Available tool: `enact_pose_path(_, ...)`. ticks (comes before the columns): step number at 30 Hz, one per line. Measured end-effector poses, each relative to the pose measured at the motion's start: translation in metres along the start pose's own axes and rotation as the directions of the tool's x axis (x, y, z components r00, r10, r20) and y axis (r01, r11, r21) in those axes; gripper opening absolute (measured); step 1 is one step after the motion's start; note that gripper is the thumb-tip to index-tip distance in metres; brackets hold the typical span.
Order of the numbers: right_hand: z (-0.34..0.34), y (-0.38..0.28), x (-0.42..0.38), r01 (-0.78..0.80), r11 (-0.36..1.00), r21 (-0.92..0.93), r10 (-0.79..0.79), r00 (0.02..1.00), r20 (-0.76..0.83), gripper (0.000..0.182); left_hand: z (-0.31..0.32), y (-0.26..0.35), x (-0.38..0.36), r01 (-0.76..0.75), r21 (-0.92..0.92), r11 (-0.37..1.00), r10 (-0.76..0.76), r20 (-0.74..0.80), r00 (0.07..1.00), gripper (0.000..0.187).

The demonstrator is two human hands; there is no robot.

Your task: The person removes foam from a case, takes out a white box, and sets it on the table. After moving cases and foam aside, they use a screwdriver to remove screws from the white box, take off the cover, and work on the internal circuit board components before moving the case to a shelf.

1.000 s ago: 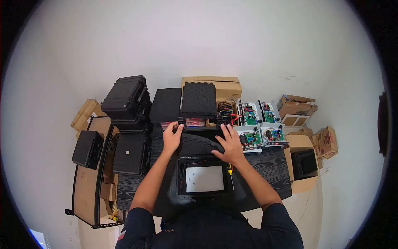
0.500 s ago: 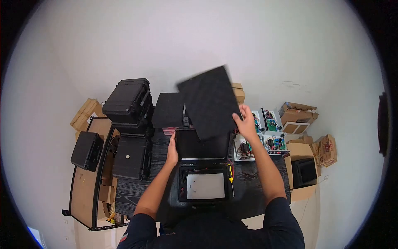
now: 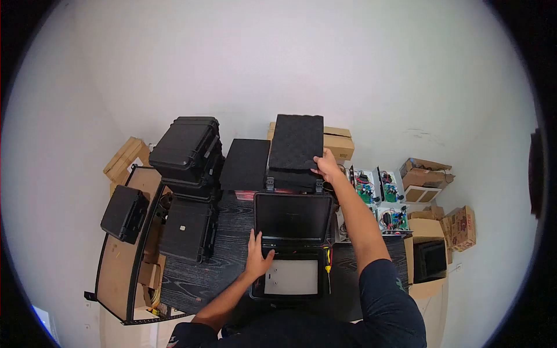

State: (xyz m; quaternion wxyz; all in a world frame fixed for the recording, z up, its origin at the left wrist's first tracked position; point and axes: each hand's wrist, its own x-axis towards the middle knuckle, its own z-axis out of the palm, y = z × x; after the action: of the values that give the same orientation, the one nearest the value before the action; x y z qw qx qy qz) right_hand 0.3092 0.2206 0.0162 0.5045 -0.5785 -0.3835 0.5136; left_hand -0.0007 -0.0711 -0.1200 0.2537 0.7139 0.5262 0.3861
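My right hand (image 3: 328, 166) pinches the near right corner of a black egg-crate foam sheet (image 3: 297, 142), over a black latched case at the back of the table. In front of me a black hard case (image 3: 293, 297) lies open, its lid (image 3: 293, 217) raised toward the back. A pale grey panel (image 3: 296, 277) fills much of the base. My left hand (image 3: 258, 258) is at the case's left side near the hinge, fingers spread and nothing held. Right of the case lies a yellow-handled screwdriver (image 3: 328, 269).
Black hard cases (image 3: 185, 151) are stacked at the left, beside a tan-topped rack (image 3: 130, 243). Another black foam piece (image 3: 246, 164) lies left of the raised sheet. White housings with circuit boards (image 3: 393, 219) and cardboard boxes (image 3: 426, 174) stand at the right.
The foam sheet has straightened and come down over the back case. My left hand has moved from the lid's upper left side down toward the hinge, its fingers spreading.
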Motion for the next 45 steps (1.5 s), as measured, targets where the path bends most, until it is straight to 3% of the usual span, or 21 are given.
enact_pose_path(4, 0.003, 0.003, -0.009, -0.056, 0.989, -0.138, 0.045, 0.995, -0.087, 0.039, 0.002, -0.008, -0.018, -0.042, 0.149, 0.988, 0.03, 0.084, 0.996, 0.073)
enact_pose_path(5, -0.002, 0.007, -0.004, 0.038, 0.909, -0.414, -0.099, 0.987, -0.126, 0.037, 0.002, -0.01, -0.021, -0.061, 0.194, 0.979, 0.041, 0.105, 0.994, 0.072)
enact_pose_path(7, -0.014, 0.013, 0.001, 0.141, 0.511, -0.848, -0.376, 0.924, -0.073, 0.032, -0.001, -0.01, -0.026, -0.064, 0.23, 0.971, 0.02, 0.186, 0.982, 0.067)
enact_pose_path(8, -0.02, 0.023, -0.002, 0.259, 0.508, -0.822, -0.545, 0.835, -0.074, 0.028, -0.002, -0.009, -0.031, -0.064, 0.247, 0.967, 0.006, 0.23, 0.973, 0.064)
enact_pose_path(10, -0.016, 0.001, -0.058, 0.481, 0.429, -0.765, -0.816, 0.569, -0.101, 0.022, -0.008, 0.004, -0.034, -0.048, 0.256, 0.965, -0.02, 0.255, 0.967, 0.062)
enact_pose_path(12, -0.008, -0.013, -0.127, 0.613, 0.525, -0.591, -0.748, 0.663, 0.022, 0.016, -0.009, 0.007, -0.038, -0.039, 0.248, 0.968, -0.027, 0.255, 0.967, 0.06)
enact_pose_path(13, -0.008, 0.009, -0.143, 0.767, 0.351, -0.537, -0.859, 0.492, 0.141, 0.008, -0.006, 0.003, -0.039, -0.04, 0.235, 0.971, -0.018, 0.24, 0.971, 0.059)
enact_pose_path(15, -0.006, 0.049, -0.198, 0.813, 0.313, -0.491, -0.772, 0.519, 0.367, 0.006, -0.003, -0.003, -0.04, -0.045, 0.219, 0.975, -0.002, 0.208, 0.978, 0.058)
enact_pose_path(16, -0.009, 0.073, -0.219, 0.766, 0.406, -0.499, -0.619, 0.632, 0.466, 0.007, -0.001, -0.006, -0.04, -0.049, 0.214, 0.976, 0.007, 0.194, 0.981, 0.058)
enact_pose_path(17, -0.007, 0.092, -0.237, 0.815, 0.307, -0.491, -0.617, 0.563, 0.55, 0.014, 0.001, -0.008, -0.039, -0.056, 0.209, 0.976, 0.017, 0.18, 0.983, 0.057)
enact_pose_path(18, -0.012, 0.117, -0.247, 0.769, 0.351, -0.534, -0.449, 0.639, 0.625, 0.022, 0.001, -0.01, -0.041, -0.066, 0.194, 0.979, 0.033, 0.169, 0.985, 0.057)
enact_pose_path(23, -0.021, 0.186, -0.282, 0.696, 0.199, -0.69, -0.334, 0.71, 0.62, 0.03, 0.002, -0.014, -0.042, -0.174, 0.221, 0.959, 0.153, 0.112, 0.982, 0.054)
enact_pose_path(29, -0.007, 0.222, -0.289, 0.527, 0.142, -0.838, -0.292, 0.831, 0.473, 0.037, -0.003, 0.003, -0.046, 0.074, 0.295, 0.953, -0.034, -0.138, 0.99, 0.054)
enact_pose_path(33, -0.006, 0.24, -0.285, 0.511, 0.081, -0.856, -0.343, 0.821, 0.457, 0.033, -0.012, 0.002, -0.051, 0.17, 0.365, 0.915, -0.161, -0.056, 0.985, 0.05)
enact_pose_path(37, -0.002, 0.229, -0.282, 0.452, 0.05, -0.89, -0.153, 0.885, 0.441, 0.029, -0.017, 0.003, -0.054, 0.208, 0.349, 0.914, -0.208, -0.037, 0.977, 0.047)
enact_pose_path(43, 0.006, 0.211, -0.288, 0.434, -0.145, -0.889, -0.108, 0.886, 0.45, 0.032, -0.004, -0.006, -0.064, 0.137, 0.292, 0.947, -0.108, -0.115, 0.988, 0.048)
enact_pose_path(45, 0.008, 0.209, -0.288, 0.402, -0.118, -0.908, -0.111, 0.903, 0.414, 0.027, -0.003, -0.009, -0.069, 0.098, 0.273, 0.957, -0.063, -0.136, 0.989, 0.049)
